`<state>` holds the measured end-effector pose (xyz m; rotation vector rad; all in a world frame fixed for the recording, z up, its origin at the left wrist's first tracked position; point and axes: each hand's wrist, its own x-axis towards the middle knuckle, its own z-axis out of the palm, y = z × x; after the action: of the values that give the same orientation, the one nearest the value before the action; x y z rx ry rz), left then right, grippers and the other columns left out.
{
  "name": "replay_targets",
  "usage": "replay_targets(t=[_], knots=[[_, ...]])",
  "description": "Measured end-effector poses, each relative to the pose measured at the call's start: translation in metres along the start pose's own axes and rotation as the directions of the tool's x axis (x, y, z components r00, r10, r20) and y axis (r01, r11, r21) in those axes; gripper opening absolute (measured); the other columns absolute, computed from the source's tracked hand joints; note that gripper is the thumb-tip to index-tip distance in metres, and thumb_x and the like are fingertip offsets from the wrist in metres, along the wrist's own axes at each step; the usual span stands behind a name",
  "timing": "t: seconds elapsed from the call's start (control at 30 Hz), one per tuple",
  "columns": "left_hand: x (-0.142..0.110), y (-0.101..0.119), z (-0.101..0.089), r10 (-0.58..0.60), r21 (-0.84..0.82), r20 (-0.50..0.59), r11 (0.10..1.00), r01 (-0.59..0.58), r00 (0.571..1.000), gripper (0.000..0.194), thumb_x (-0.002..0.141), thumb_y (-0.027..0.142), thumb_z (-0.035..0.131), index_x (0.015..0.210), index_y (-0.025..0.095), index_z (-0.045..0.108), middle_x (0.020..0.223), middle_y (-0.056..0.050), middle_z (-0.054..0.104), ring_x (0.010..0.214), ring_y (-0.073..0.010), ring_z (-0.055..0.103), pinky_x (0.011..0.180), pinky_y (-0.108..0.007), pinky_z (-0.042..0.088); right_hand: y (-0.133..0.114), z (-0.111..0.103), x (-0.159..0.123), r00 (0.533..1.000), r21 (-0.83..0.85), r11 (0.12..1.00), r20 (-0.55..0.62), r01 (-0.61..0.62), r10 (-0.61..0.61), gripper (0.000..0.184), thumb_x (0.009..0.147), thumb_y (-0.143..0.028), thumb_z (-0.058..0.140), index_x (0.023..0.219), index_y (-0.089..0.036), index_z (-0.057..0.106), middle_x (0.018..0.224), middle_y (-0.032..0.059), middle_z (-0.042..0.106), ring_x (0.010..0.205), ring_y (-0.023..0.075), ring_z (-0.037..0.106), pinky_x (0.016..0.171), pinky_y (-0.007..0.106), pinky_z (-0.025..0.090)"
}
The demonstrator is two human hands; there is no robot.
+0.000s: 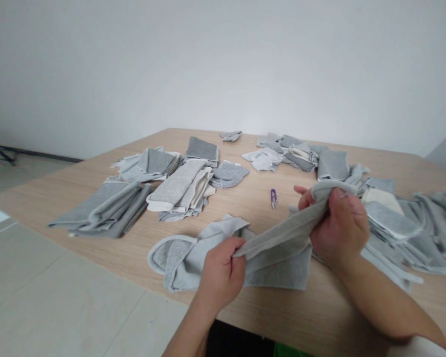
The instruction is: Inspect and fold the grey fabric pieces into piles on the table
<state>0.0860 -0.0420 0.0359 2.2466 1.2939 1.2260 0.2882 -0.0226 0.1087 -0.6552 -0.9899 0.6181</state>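
Head view, lower centre: left hand (pixel 223 272) and right hand (pixel 342 228) pinch a gray cloth strip (pixel 277 236), likely light, soft; grip its ends.

A wood-grained table (pixel 252 206) bears folded grey cloths (pixel 182 183); purple-handled snips (pixel 273 197) lie between them

Left hand (pixel 221 272) is down at 6 o'clock, fingers curled in and thumb pinched against them, with the bare left forearm (pixel 193 322) coming up from about 6:30. Right hand (pixel 340 228) sits higher, around 3:30, pinching too, thumb up toward 11ish, and the right forearm (pixel 390 302) slants in from 4 o'clock.
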Motion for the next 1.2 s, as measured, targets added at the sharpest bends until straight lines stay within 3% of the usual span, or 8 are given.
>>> replay_targets(t=[0.13, 0.27, 0.37, 0.5, 0.8, 1.0, 1.1, 1.2], knots=[[-0.003, 0.005, -0.007, 0.020, -0.050, 0.041, 0.999, -0.018, 0.999, 0.014, 0.087, 0.020, 0.047, 0.085, 0.022, 0.061, 0.061, 0.005, 0.060, 0.054, -0.0117, 0.058, 0.055, -0.023, 0.042, -0.003, -0.006, 0.016, 0.986, -0.087, 0.995, -0.155, 0.054, -0.067, 0.023, 0.087, -0.042, 0.062, 0.078, -0.021, 0.063, 0.062, -0.0046, 0.057, 0.050, 0.0103, 0.052, 0.050, 0.023, 0.046], [0.001, 0.006, -0.016, -0.004, 0.155, 0.395, 0.986, -0.062, 0.919, 0.030, 0.080, 0.049, 0.065, 0.096, 0.024, 0.062, 0.074, 0.002, 0.069, 0.069, -0.0212, 0.066, 0.060, -0.030, 0.043, -0.006, -0.010, 0.033, 0.966, -0.091, 0.989, -0.218, 0.120, -0.137, 0.017, 0.086, -0.034, 0.063, 0.081, -0.018, 0.065, 0.066, -0.0051, 0.057, 0.060, 0.0098, 0.054, 0.060, 0.023, 0.046], [0.003, 0.003, -0.019, -0.082, 0.317, 0.540, 0.942, -0.113, 0.838, 0.017, 0.087, 0.038, 0.057, 0.096, 0.025, 0.061, 0.080, -0.001, 0.071, 0.078, -0.0260, 0.069, 0.064, -0.034, 0.044, -0.009, -0.013, 0.045, 0.936, -0.039, 0.975, -0.274, 0.221, -0.223, 0.015, 0.084, -0.029, 0.062, 0.079, -0.016, 0.065, 0.065, -0.0058, 0.057, 0.061, 0.0087, 0.055, 0.062, 0.021, 0.046], [0.003, -0.003, -0.022, -0.158, 0.443, 0.540, 0.888, -0.120, 0.827, 0.017, 0.087, 0.025, 0.050, 0.099, 0.025, 0.061, 0.090, -0.005, 0.072, 0.088, -0.0285, 0.068, 0.071, -0.038, 0.047, -0.008, -0.020, 0.060, 0.894, -0.010, 0.945, -0.322, 0.326, -0.312, 0.012, 0.080, -0.024, 0.063, 0.072, -0.014, 0.063, 0.063, -0.0067, 0.055, 0.060, 0.0064, 0.053, 0.062, 0.018, 0.045], [0.013, -0.008, -0.034, -0.440, 0.753, 0.301, 0.654, 0.073, 0.846, 0.029, 0.086, 0.018, 0.043, 0.104, 0.023, 0.065, 0.092, -0.010, 0.071, 0.100, -0.0316, 0.065, 0.069, -0.039, 0.049, -0.002, -0.042, 0.081, 0.827, -0.149, 0.927, -0.419, 0.344, -0.375, 0.026, 0.081, -0.020, 0.059, 0.057, -0.017, 0.047, 0.056, -0.0070, 0.038, 0.050, 0.0063, 0.038, 0.048, 0.018, 0.033], [0.011, -0.016, -0.043, -0.406, 0.784, -0.066, 0.544, 0.299, 0.911, 0.027, 0.087, 0.022, 0.044, 0.106, 0.021, 0.063, 0.100, -0.010, 0.070, 0.097, -0.0317, 0.064, 0.070, -0.039, 0.049, -0.007, -0.058, 0.095, 0.783, -0.207, 0.896, -0.436, 0.394, -0.444, 0.035, 0.084, -0.015, 0.054, 0.055, -0.020, 0.036, 0.056, -0.0071, 0.028, 0.050, 0.0068, 0.029, 0.046, 0.017, 0.025], [0.009, -0.020, -0.044, -0.362, 0.728, -0.298, 0.512, 0.456, 0.883, 0.028, 0.088, 0.026, 0.045, 0.110, 0.021, 0.062, 0.099, -0.010, 0.069, 0.095, -0.0319, 0.064, 0.067, -0.038, 0.048, -0.006, -0.066, 0.103, 0.775, -0.195, 0.893, -0.446, 0.405, -0.448, 0.037, 0.085, -0.012, 0.052, 0.055, -0.021, 0.031, 0.057, -0.0070, 0.026, 0.051, 0.0070, 0.027, 0.046, 0.017, 0.024], [0.007, -0.023, -0.045, -0.277, 0.668, -0.416, 0.553, 0.498, 0.866, 0.028, 0.087, 0.026, 0.047, 0.109, 0.018, 0.062, 0.103, -0.012, 0.067, 0.102, -0.0317, 0.061, 0.078, -0.039, 0.050, -0.002, -0.070, 0.108, 0.779, -0.205, 0.906, -0.463, 0.371, -0.424, 0.036, 0.085, -0.010, 0.050, 0.056, -0.022, 0.032, 0.058, -0.0065, 0.027, 0.051, 0.0072, 0.028, 0.047, 0.019, 0.025]])
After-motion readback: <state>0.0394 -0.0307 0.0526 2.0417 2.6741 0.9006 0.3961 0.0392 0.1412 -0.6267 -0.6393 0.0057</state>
